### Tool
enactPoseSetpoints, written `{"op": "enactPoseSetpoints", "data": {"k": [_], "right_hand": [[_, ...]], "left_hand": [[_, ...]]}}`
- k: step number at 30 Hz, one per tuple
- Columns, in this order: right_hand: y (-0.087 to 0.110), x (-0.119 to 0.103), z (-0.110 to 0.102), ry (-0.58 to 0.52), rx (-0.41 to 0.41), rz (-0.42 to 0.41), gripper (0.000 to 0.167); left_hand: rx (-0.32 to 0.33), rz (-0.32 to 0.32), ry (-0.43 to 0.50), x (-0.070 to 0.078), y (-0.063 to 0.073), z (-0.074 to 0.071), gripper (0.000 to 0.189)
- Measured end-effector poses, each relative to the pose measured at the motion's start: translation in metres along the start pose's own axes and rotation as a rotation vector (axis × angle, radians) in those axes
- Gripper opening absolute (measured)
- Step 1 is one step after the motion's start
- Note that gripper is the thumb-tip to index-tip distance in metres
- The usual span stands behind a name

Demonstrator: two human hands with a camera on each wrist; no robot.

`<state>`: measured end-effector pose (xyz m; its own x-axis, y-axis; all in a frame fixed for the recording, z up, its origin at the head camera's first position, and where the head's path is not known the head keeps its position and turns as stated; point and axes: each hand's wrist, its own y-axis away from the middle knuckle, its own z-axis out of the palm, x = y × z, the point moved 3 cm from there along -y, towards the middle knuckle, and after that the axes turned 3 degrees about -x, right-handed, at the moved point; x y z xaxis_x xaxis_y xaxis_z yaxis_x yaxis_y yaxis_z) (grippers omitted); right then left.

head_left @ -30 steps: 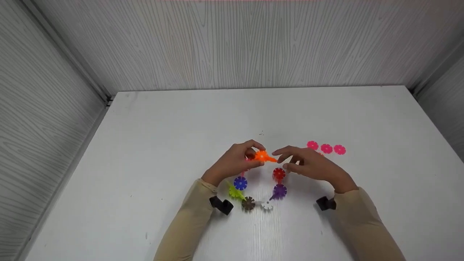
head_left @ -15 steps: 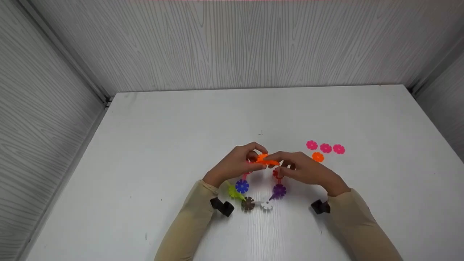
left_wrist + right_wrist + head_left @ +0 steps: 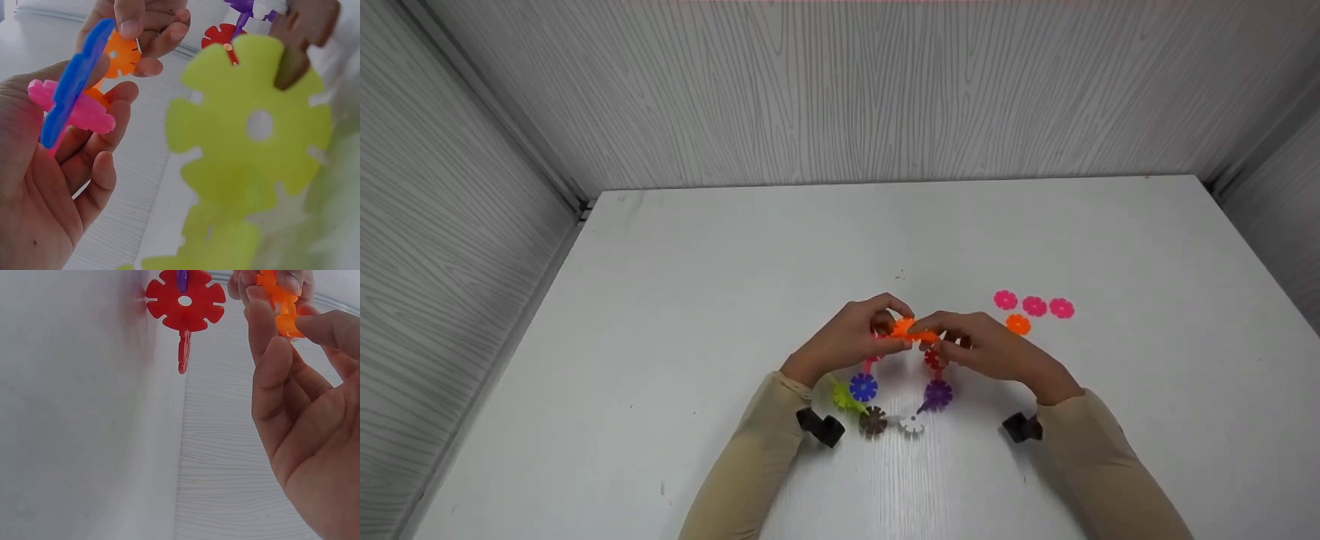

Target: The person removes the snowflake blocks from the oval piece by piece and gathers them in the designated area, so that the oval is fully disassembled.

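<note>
Between the thumb and fingers of my left hand [image 3: 847, 331] is an orange slotted snowflake disc [image 3: 903, 327]. My right hand [image 3: 988, 346] pinches another orange disc [image 3: 289, 325], which meets the first edge to edge. From my left hand a joined chain curves toward me: pink discs [image 3: 93, 112], blue discs [image 3: 863, 387], lime discs [image 3: 225, 140], then brown [image 3: 873, 421], white [image 3: 913, 424], purple [image 3: 937, 395] and red [image 3: 933, 361]. The red end lies just below my right fingers, apart from the orange pieces in the right wrist view. Fingers partly hide the orange joint.
Right of my right hand, several loose discs lie flat: pink ones [image 3: 1034, 306] in a row and an orange one [image 3: 1018, 325] below. Everything sits on a white table [image 3: 720, 285] with grey wood-grain panels [image 3: 840, 97] behind and at both sides.
My right hand has come left and slightly down and now pinches the orange disc at the chain's end. The loose orange disc has come into view. The blue disc has shifted slightly toward me.
</note>
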<state>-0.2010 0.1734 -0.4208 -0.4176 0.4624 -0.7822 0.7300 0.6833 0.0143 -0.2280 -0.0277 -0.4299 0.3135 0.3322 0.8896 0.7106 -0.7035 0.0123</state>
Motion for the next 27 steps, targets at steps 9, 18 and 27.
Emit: {"op": "enactPoseSetpoints", "data": {"k": [9, 18, 27], "right_hand": [[0.001, -0.002, -0.003, 0.024, 0.034, 0.035, 0.033], [0.001, -0.002, -0.005, 0.025, 0.104, 0.028, 0.036], [0.001, -0.004, -0.005, 0.043, 0.15, 0.001, 0.031]], "left_hand": [[0.005, 0.03, 0.02, 0.003, -0.002, 0.004, 0.033], [0.055, 0.054, -0.037, 0.011, -0.003, 0.002, 0.031], [0.095, 0.082, -0.123, 0.016, -0.002, 0.001, 0.03]]}}
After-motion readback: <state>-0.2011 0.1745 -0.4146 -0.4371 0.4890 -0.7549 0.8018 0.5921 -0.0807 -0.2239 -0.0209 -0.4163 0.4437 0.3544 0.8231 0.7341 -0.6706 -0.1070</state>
